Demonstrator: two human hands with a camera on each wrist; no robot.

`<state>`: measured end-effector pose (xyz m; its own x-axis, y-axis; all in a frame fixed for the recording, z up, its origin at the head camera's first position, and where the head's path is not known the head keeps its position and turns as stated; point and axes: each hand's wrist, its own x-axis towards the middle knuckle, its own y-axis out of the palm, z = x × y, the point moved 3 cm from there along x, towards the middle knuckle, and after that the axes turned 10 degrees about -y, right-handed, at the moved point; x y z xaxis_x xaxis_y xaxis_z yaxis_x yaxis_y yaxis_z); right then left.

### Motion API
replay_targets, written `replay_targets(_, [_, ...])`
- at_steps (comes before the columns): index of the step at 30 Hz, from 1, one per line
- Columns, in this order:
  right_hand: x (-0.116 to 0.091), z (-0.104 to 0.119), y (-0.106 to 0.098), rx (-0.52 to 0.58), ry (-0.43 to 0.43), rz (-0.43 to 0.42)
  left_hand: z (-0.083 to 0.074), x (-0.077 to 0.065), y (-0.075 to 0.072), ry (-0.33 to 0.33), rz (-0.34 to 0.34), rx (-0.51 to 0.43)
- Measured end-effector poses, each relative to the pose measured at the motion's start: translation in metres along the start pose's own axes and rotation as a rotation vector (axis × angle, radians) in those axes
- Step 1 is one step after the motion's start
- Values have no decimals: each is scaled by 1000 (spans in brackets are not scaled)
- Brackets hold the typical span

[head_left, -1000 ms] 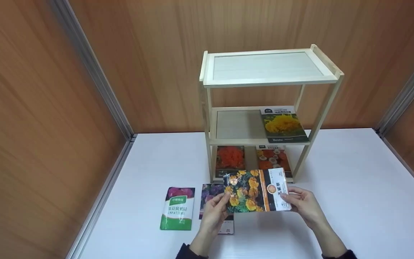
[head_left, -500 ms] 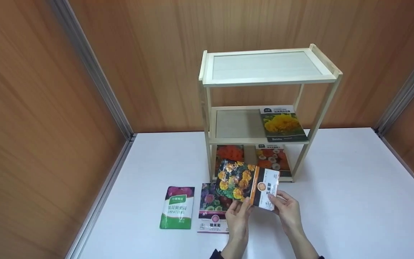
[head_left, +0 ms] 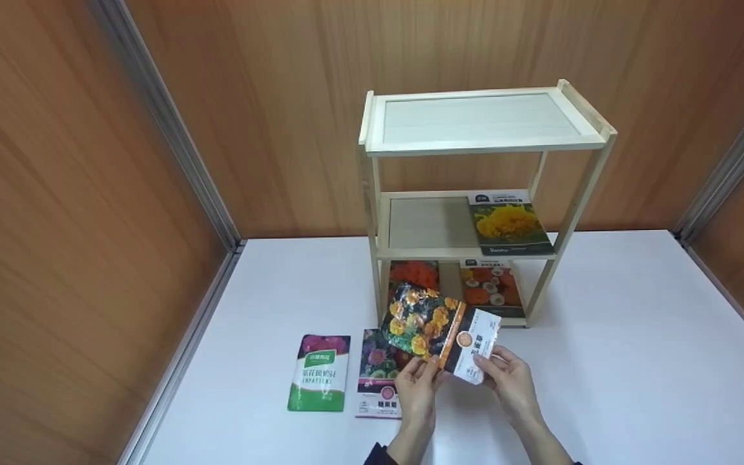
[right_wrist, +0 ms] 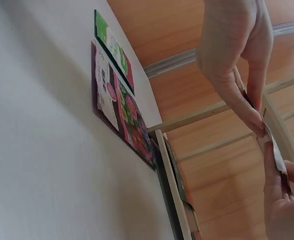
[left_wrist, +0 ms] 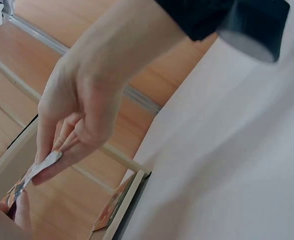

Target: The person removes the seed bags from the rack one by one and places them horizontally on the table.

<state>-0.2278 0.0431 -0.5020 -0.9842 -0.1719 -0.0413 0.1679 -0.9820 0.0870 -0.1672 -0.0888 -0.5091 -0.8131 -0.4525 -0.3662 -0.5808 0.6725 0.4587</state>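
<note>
Wood-grain panel walls (head_left: 294, 129) enclose a white tabletop (head_left: 630, 310). At its back stands a three-tier pale wooden shelf (head_left: 475, 123). In front of the bottom tier, the marigold seed packet (head_left: 427, 326) is held above the table, tilted, white end low and to the right. A yellow-flower packet (head_left: 511, 223) lies at the right of the middle tier; below are a red-flower packet (head_left: 417, 274), partly hidden, and a mixed-flower packet (head_left: 491, 287). A purple-flower packet (head_left: 378, 387) lies on the table, just beside the smaller Impatiens packet (head_left: 318, 373). The left hand (head_left: 416, 394) pinches the marigold seed packet's lower edge; the right hand (head_left: 511, 384) pinches its white end.
</note>
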Motion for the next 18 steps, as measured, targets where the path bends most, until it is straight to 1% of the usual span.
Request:
replay_targets(4, [2, 7, -6, 10, 32, 99, -10, 5, -6, -38, 80, 59])
replay_targets(6, [3, 10, -11, 6, 39, 174, -14, 8, -9, -58, 122, 86])
replay_targets(9, [5, 15, -18, -30, 38, 292, -20, 9, -12, -81, 189, 124])
replay_targets(12, [7, 17, -25, -59, 38, 396, -22, 10, -16, -107, 255, 171])
replay_targets(15, [9, 19, -31, -80, 43, 472, -24, 11, -18, -139, 326, 219])
replay_targets(18, [10, 20, -36, -87, 49, 519, -25, 10, -21, -167, 381, 259])
